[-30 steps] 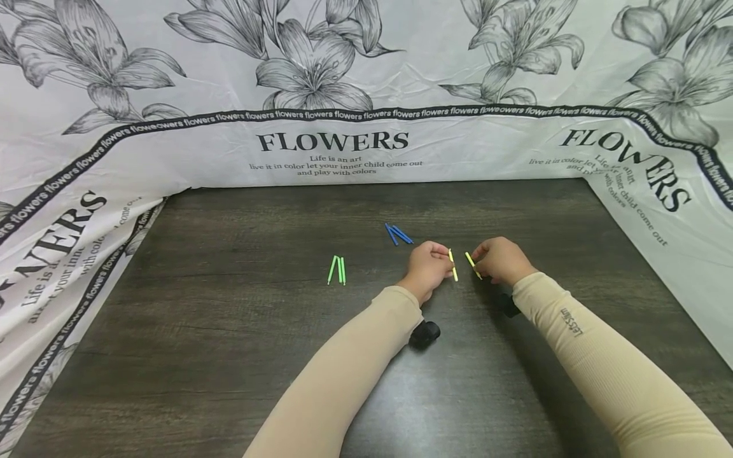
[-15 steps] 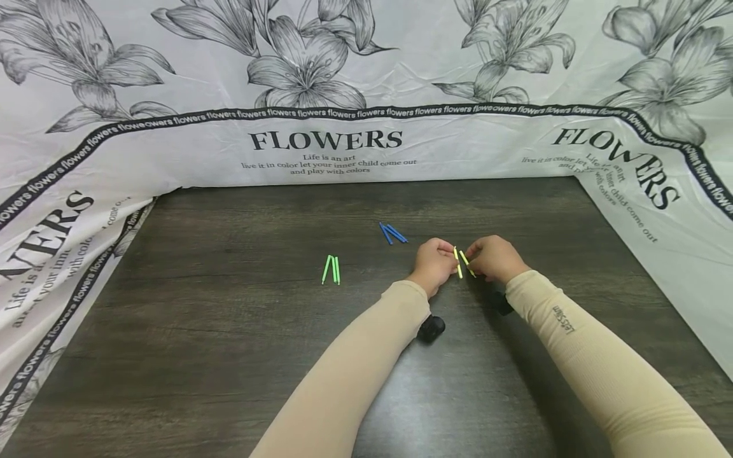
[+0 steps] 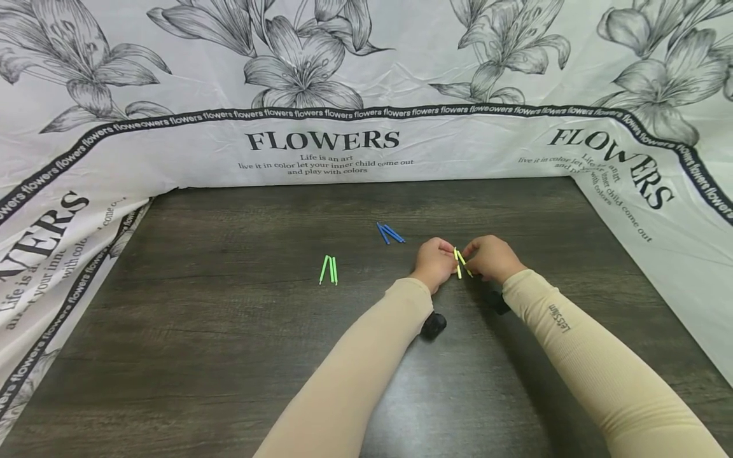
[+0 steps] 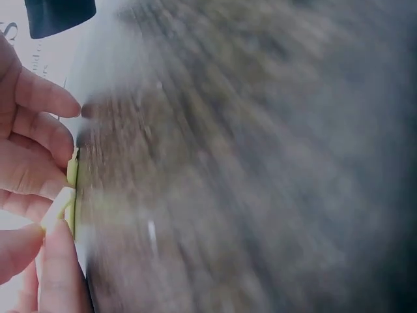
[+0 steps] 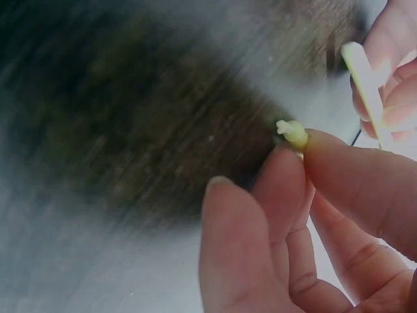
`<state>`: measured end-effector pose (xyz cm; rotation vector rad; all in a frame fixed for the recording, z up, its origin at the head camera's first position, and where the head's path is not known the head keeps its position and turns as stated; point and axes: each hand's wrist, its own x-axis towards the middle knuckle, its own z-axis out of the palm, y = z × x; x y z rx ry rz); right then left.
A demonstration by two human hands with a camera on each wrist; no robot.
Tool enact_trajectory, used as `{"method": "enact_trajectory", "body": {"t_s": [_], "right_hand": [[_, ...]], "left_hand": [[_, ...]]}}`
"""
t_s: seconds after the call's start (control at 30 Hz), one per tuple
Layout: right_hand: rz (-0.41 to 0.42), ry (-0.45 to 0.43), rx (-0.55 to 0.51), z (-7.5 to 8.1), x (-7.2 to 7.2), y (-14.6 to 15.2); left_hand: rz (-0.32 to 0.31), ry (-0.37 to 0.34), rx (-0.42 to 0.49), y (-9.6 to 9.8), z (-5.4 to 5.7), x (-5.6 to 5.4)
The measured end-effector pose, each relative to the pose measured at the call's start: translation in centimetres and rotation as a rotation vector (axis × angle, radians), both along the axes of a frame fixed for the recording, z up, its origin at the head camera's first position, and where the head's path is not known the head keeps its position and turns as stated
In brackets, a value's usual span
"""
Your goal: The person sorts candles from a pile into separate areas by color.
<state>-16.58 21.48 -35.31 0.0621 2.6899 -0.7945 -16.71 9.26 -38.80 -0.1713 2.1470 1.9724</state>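
My left hand (image 3: 435,262) pinches a thin yellow candle (image 3: 459,268) between thumb and finger, just above or on the dark table. Right beside it, my right hand (image 3: 491,257) pinches a second yellow candle (image 3: 463,258), tilted so that its far end meets or nearly meets the first. A wick tip shows on the right hand's candle (image 5: 296,134) in the right wrist view, while its shaft is hidden by fingers. Left of the hands, several slim green candles (image 3: 334,270) lie on the table. Farther back lie blue candles (image 3: 394,233), some touching or nearly so.
The dark wood-grain table (image 3: 229,356) spreads around both arms. White flower-print cloth (image 3: 326,152) stands along its back and sides. A black wrist camera (image 3: 433,326) sits under the left wrist, another (image 3: 499,303) under the right.
Both hands have come together, and the two yellow candles, apart a second ago, now stand almost touching at their far ends. The head view has shifted slightly; the green and blue candles lie as before.
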Motion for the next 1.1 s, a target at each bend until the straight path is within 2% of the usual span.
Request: {"method": "enact_trajectory", "body": {"t_s": [0.2, 0.53, 0.7, 0.87, 1.1], "right_hand": [[-0.006, 0.000, 0.009, -0.09, -0.21, 0.05], [0.000, -0.004, 0.009, -0.12, -0.18, 0.19], [0.006, 0.005, 0.011, -0.08, -0.17, 0.23], [0.016, 0.004, 0.011, 0.05, -0.07, 0.14], [0.025, 0.004, 0.004, 0.07, 0.08, 0.26]], "left_hand": [[0.014, 0.048, -0.048, 0.30, -0.18, -0.26], [0.061, 0.036, -0.064, 0.74, 0.04, -0.22], [0.082, 0.039, -0.103, 0.90, 0.25, -0.14], [0.079, 0.047, -0.174, 0.82, 0.29, -0.08], [0.071, 0.057, -0.213, 0.84, 0.40, 0.06]]}}
